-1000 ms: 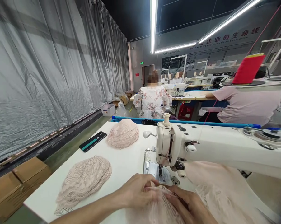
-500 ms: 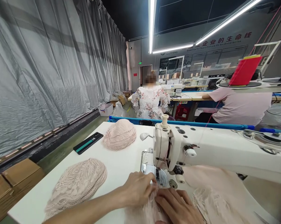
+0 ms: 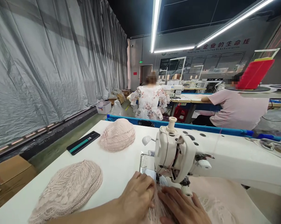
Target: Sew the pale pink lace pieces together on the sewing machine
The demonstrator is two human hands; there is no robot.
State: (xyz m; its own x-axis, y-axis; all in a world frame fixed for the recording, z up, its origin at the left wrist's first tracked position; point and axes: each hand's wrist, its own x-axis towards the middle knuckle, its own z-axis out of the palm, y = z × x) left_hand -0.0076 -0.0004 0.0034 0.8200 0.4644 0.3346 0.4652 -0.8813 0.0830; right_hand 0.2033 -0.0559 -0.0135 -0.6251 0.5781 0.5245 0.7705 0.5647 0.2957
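Observation:
Pale pink lace fabric (image 3: 156,199) runs up to the presser foot (image 3: 157,178) of a white sewing machine (image 3: 170,155). My left hand (image 3: 139,196) is closed on the left edge of this lace, with curled fingers just in front of the foot. On its right side my right hand (image 3: 181,205) lies flat, fingers stretched and slightly apart, pressing the lace to the table. The fingertips sit close to the needle area, and the needle itself is hard to make out. More pink fabric (image 3: 215,189) lies under the machine arm to the right.
On the white table (image 3: 117,174) at left are a stack of lace pieces (image 3: 70,186), a domed pink lace pile (image 3: 118,135) and a dark phone (image 3: 83,143). A blue bar (image 3: 152,122) borders the far edge. Two people (image 3: 151,101) sit beyond; a red thread cone (image 3: 255,74) stands right.
The view has tilted and come closer to the machine. My right fingers have straightened and spread a little on the lace. My left hand keeps its hold beside the presser foot.

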